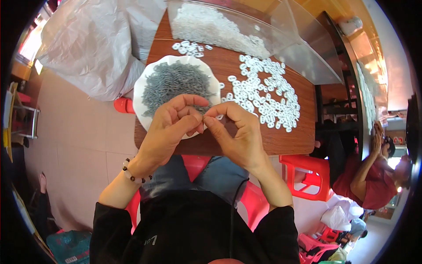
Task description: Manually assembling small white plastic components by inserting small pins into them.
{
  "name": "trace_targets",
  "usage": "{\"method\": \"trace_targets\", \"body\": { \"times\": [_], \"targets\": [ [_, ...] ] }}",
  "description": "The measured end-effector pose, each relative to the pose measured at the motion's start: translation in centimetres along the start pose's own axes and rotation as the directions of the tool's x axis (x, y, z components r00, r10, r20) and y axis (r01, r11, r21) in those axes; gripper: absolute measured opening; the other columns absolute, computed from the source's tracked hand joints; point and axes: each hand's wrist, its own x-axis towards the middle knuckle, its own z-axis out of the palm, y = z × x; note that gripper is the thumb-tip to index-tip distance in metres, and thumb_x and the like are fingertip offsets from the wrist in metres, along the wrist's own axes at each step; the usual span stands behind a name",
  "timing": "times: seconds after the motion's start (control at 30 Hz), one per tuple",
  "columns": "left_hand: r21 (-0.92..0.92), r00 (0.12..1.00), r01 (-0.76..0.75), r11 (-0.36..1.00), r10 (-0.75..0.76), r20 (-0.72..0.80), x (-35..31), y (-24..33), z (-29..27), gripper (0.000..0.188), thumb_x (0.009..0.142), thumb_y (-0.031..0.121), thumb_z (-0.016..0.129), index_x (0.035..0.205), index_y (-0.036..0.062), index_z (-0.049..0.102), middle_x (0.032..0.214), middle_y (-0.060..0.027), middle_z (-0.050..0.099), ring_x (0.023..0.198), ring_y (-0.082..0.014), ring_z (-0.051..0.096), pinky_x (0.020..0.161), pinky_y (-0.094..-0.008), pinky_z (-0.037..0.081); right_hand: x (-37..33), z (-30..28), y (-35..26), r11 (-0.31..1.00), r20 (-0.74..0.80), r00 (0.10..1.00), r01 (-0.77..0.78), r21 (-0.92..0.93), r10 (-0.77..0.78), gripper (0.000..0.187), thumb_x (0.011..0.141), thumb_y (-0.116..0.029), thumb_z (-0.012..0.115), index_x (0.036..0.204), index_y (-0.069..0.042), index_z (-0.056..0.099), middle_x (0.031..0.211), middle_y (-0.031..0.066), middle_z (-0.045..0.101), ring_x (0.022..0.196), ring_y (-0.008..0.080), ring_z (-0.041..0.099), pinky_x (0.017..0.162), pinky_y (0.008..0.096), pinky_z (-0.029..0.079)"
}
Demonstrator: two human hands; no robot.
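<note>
My left hand [169, 130] and my right hand [239, 134] meet above the table's near edge, fingertips almost touching. The left fingers are curled, with the thumb bent in; the right thumb and forefinger pinch together. Whatever they hold is too small and too covered to make out. Under and beyond the left hand stands a white scalloped plate [138, 94] heaped with small grey screw-like pieces [178, 83]. Many small white oval plastic pieces [274, 105] with openings lie loosely spread to the right of the plate. A smaller cluster of white pieces [189, 48] lies behind it.
The brown wooden table [303, 136] carries a clear-walled bin [307, 61] at the back, with a heap of white pieces [211, 24] inside. A large white sack [92, 53] stands at left. A red stool [305, 176] is at right, near another person in a red shirt [369, 185].
</note>
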Motion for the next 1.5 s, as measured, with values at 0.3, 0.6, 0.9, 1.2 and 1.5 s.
{"method": "trace_targets", "body": {
  "times": [0.3, 0.6, 0.9, 1.2, 1.5],
  "targets": [
    [-0.035, 0.983, 0.185, 0.982, -0.185, 0.023, -1.4, -3.1, 4.8, 0.020, 0.093, 0.021, 0.062, 0.095, 0.0014, 0.066, 0.080, -0.0026, 0.066, 0.067, -0.0063, 0.059, 0.060, -0.0181, 0.046, -5.0, -3.1, 1.0, 0.946, -0.161, 0.949, 0.232, -0.226, -0.271, 0.011, 0.079, 0.005, 0.066, 0.087, -0.003, 0.063, 0.078, 0.0059, 0.062, 0.066, 0.0166, 0.054, 0.058, 0.0267, 0.041],
    [-0.006, 0.958, 0.285, 0.958, -0.285, 0.009, -1.9, -5.8, 6.6, 0.021, 0.092, 0.021, 0.063, 0.095, 0.0002, 0.065, 0.082, -0.0039, 0.066, 0.072, -0.0070, 0.059, 0.064, -0.0199, 0.046, -8.7, -4.8, 3.1, 0.944, -0.159, 0.948, 0.234, -0.233, -0.274, 0.015, 0.080, 0.004, 0.066, 0.094, -0.001, 0.068, 0.078, 0.0061, 0.063, 0.069, 0.0175, 0.057, 0.060, 0.0268, 0.045],
    [0.045, 0.971, 0.235, 0.971, -0.233, -0.048, -2.1, -7.4, 8.1, 0.018, 0.093, 0.021, 0.061, 0.098, 0.0033, 0.063, 0.084, -0.0008, 0.065, 0.074, -0.0053, 0.057, 0.067, -0.0191, 0.044, -10.2, -5.1, 4.0, 0.832, -0.146, 0.960, -0.124, 0.541, 0.238, 0.019, 0.089, -0.004, 0.064, 0.107, 0.002, 0.065, 0.089, 0.0064, 0.066, 0.074, 0.0082, 0.059, 0.064, 0.0218, 0.049],
    [0.071, 0.983, 0.175, 0.982, -0.170, -0.070, -2.6, -8.0, 7.5, 0.018, 0.093, 0.019, 0.061, 0.098, 0.0017, 0.064, 0.086, -0.0028, 0.066, 0.077, -0.0061, 0.057, 0.072, -0.0206, 0.046, -10.2, -5.2, 5.1, 0.889, -0.123, 0.952, -0.207, 0.409, 0.279, 0.012, 0.086, -0.008, 0.069, 0.094, 0.000, 0.066, 0.083, 0.0054, 0.069, 0.075, 0.0074, 0.063, 0.060, 0.0202, 0.048],
    [0.044, 0.984, 0.158, 0.986, -0.154, -0.086, -2.6, -8.4, 7.3, 0.023, 0.091, 0.023, 0.065, 0.098, 0.0010, 0.066, 0.085, -0.0026, 0.066, 0.078, -0.0054, 0.056, 0.069, -0.0195, 0.043, -10.0, -4.6, 4.3, 0.871, -0.137, 0.933, -0.247, 0.425, 0.332, 0.010, 0.086, -0.010, 0.069, 0.088, -0.001, 0.066, 0.075, 0.0058, 0.068, 0.066, 0.0052, 0.060, 0.056, 0.0184, 0.043]
  ]
}}
